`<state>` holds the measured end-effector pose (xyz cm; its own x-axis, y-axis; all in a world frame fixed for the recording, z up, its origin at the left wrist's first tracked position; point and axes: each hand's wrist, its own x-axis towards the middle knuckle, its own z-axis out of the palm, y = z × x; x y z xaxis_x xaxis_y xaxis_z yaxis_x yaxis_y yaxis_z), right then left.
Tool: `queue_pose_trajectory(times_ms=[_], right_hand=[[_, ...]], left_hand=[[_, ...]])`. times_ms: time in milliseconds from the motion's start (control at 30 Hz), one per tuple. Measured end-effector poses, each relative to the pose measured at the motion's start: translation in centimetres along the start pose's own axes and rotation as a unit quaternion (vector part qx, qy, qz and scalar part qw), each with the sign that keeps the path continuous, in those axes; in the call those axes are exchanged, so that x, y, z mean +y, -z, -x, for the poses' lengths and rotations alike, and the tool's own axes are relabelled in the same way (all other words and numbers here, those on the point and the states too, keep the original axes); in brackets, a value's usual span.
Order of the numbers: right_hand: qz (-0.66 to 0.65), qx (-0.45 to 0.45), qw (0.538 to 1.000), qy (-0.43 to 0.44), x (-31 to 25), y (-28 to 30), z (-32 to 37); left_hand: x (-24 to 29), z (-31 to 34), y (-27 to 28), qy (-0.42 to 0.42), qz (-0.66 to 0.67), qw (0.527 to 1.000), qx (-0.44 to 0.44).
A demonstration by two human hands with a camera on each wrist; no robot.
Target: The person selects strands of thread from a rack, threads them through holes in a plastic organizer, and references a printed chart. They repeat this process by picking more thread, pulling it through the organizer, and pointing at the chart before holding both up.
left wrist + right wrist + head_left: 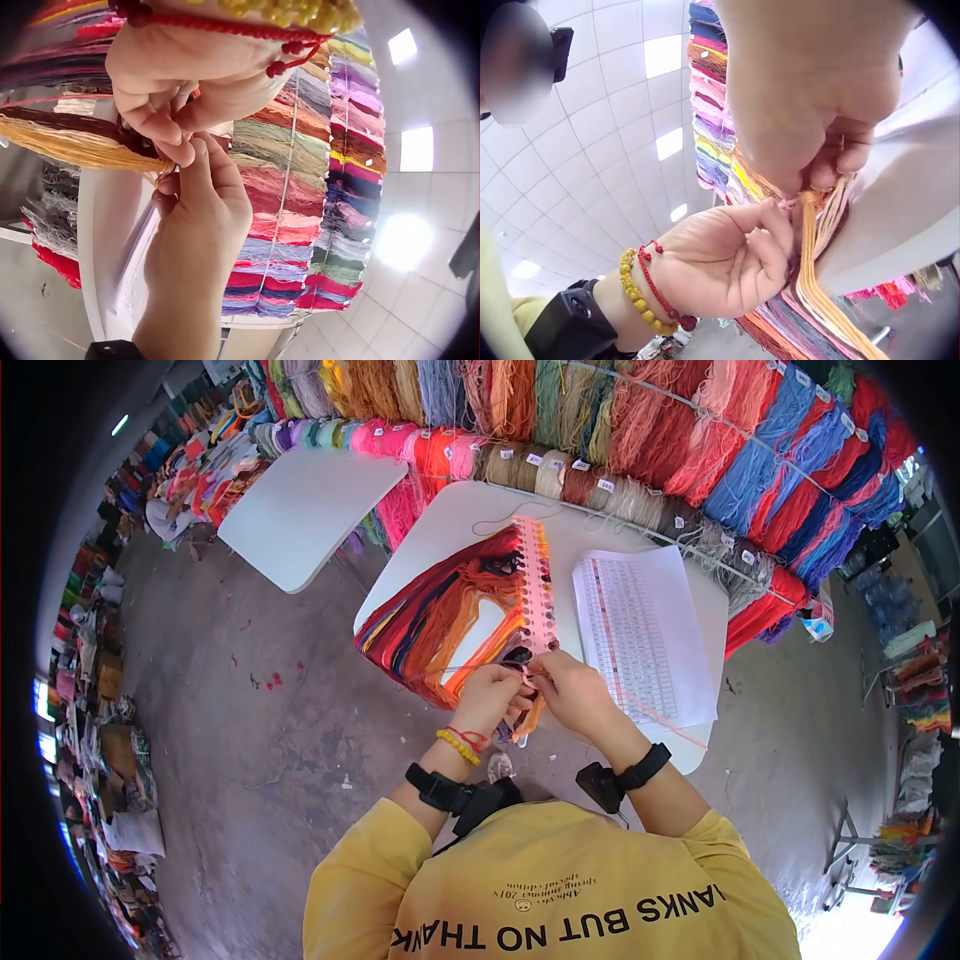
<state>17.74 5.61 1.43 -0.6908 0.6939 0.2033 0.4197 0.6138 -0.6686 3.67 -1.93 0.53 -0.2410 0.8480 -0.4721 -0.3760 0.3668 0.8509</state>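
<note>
A pink strip with notched edges (536, 585) lies on the white table, with hanks of red, navy and orange thread (440, 610) fanned out to its left. At its near end both hands meet. The left hand (488, 698), with yellow beads and a red cord at its wrist, pinches thread between thumb and fingers. Touching it, the right hand (578, 695) pinches at the same spot. In the right wrist view an orange-yellow hank (808, 255) hangs from the strip's end beside the fingertips. The exact strand held is hidden by the fingers.
Printed sheets (650, 640) lie right of the strip, a loose pale pink strand (660, 718) across their near edge. Racks of coloured yarn (640, 420) stand behind the table (400, 575). Another white table (305, 505) is at the left.
</note>
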Motion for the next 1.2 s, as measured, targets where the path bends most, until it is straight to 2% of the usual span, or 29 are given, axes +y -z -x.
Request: queue_pose_trajectory(times_ms=[33,133,167,267,300,367,400,433,467,500,533,600,700,800,867,1000,1100,1200], right_hand=[[0.016,-0.015,1.000,-0.009,0.0,-0.1,0.0],[0.042,-0.031,0.999,-0.012,0.3,-0.6,-0.1],[0.048,-0.032,0.998,-0.008,0.3,-0.8,-0.1],[0.048,-0.016,0.999,-0.001,0.1,-0.6,0.1],[0.045,-0.010,0.999,-0.010,0.1,-0.4,0.3],[0.040,0.002,0.999,-0.027,-0.1,0.1,0.5],[0.013,0.004,1.000,0.001,-0.5,0.3,0.8],[-0.015,0.006,0.999,0.029,-1.4,0.6,1.4],[-0.043,0.008,0.998,0.055,-2.3,1.0,2.0],[-0.049,-0.030,0.994,0.094,-3.2,1.6,2.4],[-0.060,-0.066,0.994,0.070,-3.1,1.7,2.6],[-0.079,-0.139,0.987,0.027,-2.5,2.3,2.9],[-0.048,0.023,0.993,-0.109,-0.3,2.2,1.4],[-0.152,-0.014,0.955,-0.255,1.0,1.5,0.2],[-0.207,-0.028,0.932,-0.296,0.5,1.0,-0.3],[-0.350,-0.072,0.865,-0.353,0.1,0.9,-1.5],[-0.309,-0.090,0.888,-0.329,0.2,0.7,-2.1],[-0.326,-0.100,0.880,-0.329,0.3,0.3,-2.6]], left_hand=[[0.1,0.2,0.4,-0.019,-0.037,0.999,0.015],[0.7,1.3,2.3,-0.025,0.092,0.995,-0.017],[1.0,2.0,2.6,-0.028,0.181,0.982,-0.043],[3.1,4.4,2.4,-0.041,0.357,0.908,-0.213],[3.1,4.4,2.8,-0.045,0.347,0.901,-0.258],[2.2,4.1,2.6,0.002,0.259,0.949,-0.178],[1.8,4.0,2.4,0.025,0.214,0.967,-0.136],[1.9,4.2,1.7,0.082,0.226,0.964,-0.116],[1.2,4.0,1.6,0.073,0.252,0.954,-0.142],[0.6,3.7,1.5,0.066,0.277,0.944,-0.168],[0.3,3.5,1.3,0.059,0.302,0.931,-0.196],[-0.1,3.2,1.3,0.039,0.299,0.938,-0.169],[-1.1,2.6,1.9,0.027,0.210,0.971,-0.112],[-1.6,2.1,1.3,0.009,0.093,0.994,-0.055],[-2.0,1.8,1.0,-0.022,0.039,0.999,-0.030],[-2.1,1.7,1.2,-0.025,-0.008,0.999,-0.034],[-1.9,1.9,1.1,-0.025,-0.011,0.999,-0.030],[-1.9,2.1,1.2,-0.037,-0.016,0.999,-0.035]])
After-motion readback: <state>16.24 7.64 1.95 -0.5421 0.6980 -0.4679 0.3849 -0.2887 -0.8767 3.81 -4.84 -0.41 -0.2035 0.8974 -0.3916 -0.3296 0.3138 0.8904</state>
